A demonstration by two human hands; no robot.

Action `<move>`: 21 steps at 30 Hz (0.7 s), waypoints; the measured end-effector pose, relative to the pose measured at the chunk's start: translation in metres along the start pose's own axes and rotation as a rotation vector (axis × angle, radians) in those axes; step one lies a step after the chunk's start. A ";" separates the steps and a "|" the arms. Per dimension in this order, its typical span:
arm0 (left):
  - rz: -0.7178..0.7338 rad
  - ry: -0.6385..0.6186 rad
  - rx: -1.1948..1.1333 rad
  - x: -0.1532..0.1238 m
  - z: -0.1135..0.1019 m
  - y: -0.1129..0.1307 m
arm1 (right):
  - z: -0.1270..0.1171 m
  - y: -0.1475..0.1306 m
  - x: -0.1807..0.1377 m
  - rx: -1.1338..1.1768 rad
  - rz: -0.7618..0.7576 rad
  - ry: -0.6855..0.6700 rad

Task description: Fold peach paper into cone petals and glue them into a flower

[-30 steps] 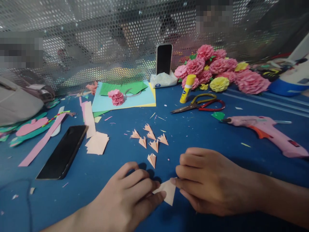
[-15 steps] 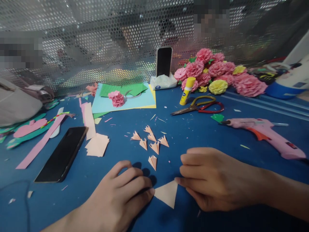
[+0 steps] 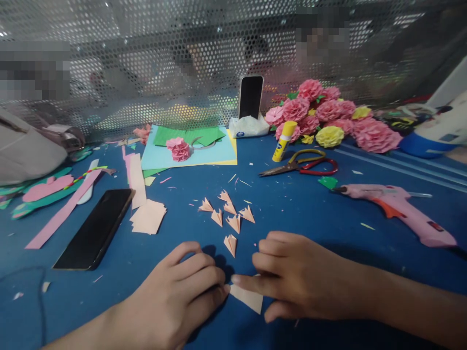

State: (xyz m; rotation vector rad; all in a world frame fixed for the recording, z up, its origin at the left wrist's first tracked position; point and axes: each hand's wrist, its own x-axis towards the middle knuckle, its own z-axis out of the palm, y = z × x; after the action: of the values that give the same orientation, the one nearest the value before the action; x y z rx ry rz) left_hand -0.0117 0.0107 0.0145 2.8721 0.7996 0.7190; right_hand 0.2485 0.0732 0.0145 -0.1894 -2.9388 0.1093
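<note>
Blue tabletop (image 3: 302, 209) spreads out before us, with a heap of paper flowers (image 3: 328, 111), pink and yellow, at its far right. Nearest to us lie our two hands. Our right hand (image 3: 302, 279) has its forefinger stretched out over the paper's upper edge, thumb apart near the lower right corner, other fingers curled in. Our left hand (image 3: 178, 287) is bent, its thumb tip at the paper's left corner; whether it pinches that corner or merely pins it, we cannot tell. A pink glue gun (image 3: 396, 192) rests well off to the right, and a dark phone (image 3: 95, 231) lies flat on the left, near a small stack of pale paper (image 3: 149, 217).

Between our hands, on the table, is one pale paper piece (image 3: 250, 297), partly covered by our right hand. We judge the step to be pressing a crease into it; the next move calls for a steady left corner and an even stroke along the fold. Just beyond sit several small folded points (image 3: 230, 244), well apart from the stack.
</note>
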 end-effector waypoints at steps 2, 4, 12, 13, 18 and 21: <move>-0.004 0.011 0.033 0.000 0.001 0.001 | 0.003 -0.004 0.004 -0.026 0.018 -0.005; -0.007 0.034 0.058 -0.001 0.002 0.001 | 0.005 -0.007 0.006 -0.047 0.039 -0.011; -0.183 0.069 -0.037 0.001 0.006 0.002 | -0.001 0.000 0.001 0.265 0.206 0.046; -0.233 0.051 -0.069 0.003 0.006 0.003 | -0.001 0.001 0.001 0.327 0.243 0.056; -0.411 -0.043 -0.171 0.015 0.009 0.009 | -0.003 -0.001 -0.001 0.407 0.292 0.121; -0.484 -0.018 -0.240 0.023 0.011 0.016 | -0.001 -0.005 -0.002 0.410 0.312 0.140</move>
State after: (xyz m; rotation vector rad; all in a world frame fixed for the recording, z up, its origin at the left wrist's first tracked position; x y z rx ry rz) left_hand 0.0182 0.0091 0.0177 2.3342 1.2450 0.6671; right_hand 0.2506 0.0684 0.0159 -0.5609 -2.6524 0.7018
